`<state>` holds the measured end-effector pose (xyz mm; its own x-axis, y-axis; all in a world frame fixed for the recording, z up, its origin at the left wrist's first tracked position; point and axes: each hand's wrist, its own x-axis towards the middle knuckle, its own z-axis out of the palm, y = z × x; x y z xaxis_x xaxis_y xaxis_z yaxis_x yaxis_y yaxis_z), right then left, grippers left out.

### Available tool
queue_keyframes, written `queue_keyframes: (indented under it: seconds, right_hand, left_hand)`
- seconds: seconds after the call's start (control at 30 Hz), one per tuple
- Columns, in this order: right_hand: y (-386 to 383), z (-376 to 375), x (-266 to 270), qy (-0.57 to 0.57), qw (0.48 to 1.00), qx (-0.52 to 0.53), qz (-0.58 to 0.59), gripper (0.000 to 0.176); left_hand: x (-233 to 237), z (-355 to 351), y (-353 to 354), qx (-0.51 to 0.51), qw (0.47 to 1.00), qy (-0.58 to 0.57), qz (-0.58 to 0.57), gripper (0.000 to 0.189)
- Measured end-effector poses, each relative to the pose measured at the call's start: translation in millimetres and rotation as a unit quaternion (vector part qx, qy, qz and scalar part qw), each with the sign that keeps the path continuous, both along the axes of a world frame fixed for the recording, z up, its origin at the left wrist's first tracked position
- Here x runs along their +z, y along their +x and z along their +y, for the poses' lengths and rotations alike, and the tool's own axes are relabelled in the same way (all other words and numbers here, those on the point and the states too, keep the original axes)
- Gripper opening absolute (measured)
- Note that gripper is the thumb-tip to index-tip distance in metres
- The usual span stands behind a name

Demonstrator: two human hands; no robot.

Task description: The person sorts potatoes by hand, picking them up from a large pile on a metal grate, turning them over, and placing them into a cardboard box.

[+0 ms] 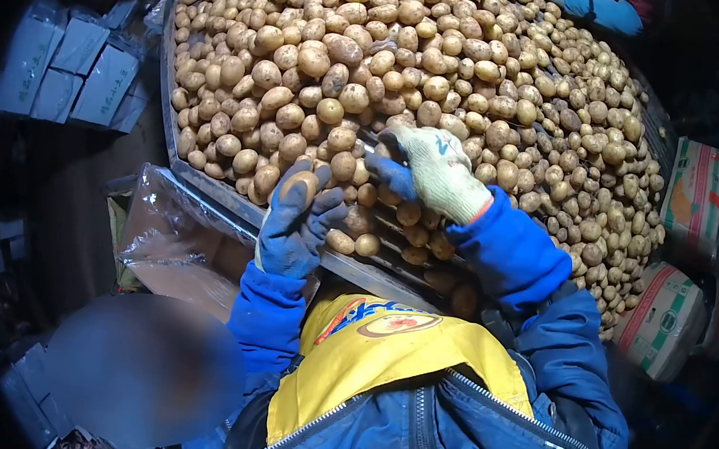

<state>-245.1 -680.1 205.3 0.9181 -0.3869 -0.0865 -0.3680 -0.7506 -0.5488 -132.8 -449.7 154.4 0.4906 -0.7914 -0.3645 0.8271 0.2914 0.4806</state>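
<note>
My left hand, in a grey-blue glove, is turned palm up over the metal edge of the table. Its fingers close round a potato. To the right, my right hand wears a white knitted glove with a blue palm. Its fingers curl over the heap, and a potato shows partly between them; the glove hides the rest. Loose potatoes lie between and beyond both hands. Several rest on dark slats under my right hand.
The metal rim bounds the potato heap. A plastic-lined cardboard box stands below my left hand. White cartons are stacked at left, printed cartons at right. Another person's blue sleeve reaches in at the top right. A blurred round patch covers the lower left.
</note>
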Motion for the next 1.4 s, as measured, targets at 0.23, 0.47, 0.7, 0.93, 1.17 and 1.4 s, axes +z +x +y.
queue_keyframes:
  seconds: [0.23,0.47,0.7,0.93,1.17,1.4]
  right_hand:
    - [22.8,-7.8,4.9,-0.165,0.976,0.001,-0.14,0.038]
    - [68.1,-19.8,-56.5,-0.347,0.929,0.089,-0.089,0.032]
    - [40.3,-29.9,-28.5,-0.242,0.957,0.13,-0.092,0.052]
    - [-4.9,-20.1,13.1,0.425,0.865,-0.136,-0.229,0.05]
    - [-12.2,-17.8,-11.6,0.691,0.672,-0.116,-0.241,0.06]
    - [-6.9,31.3,11.0,0.43,0.891,0.0,-0.148,0.059]
  left_hand:
    - [1.0,-14.5,-7.8,-0.082,0.971,-0.079,0.21,0.067]
    - [15.3,-18.8,-7.0,-0.04,0.978,-0.014,0.202,0.066]
    - [7.4,0.8,4.6,-0.021,0.986,0.014,0.167,0.07]
    - [6.1,6.5,8.2,-0.008,0.976,-0.059,0.208,0.076]
    - [5.8,-1.2,2.8,-0.03,0.96,-0.129,0.245,0.083]
    - [20.5,-12.7,-7.3,0.05,0.949,-0.11,0.292,0.088]
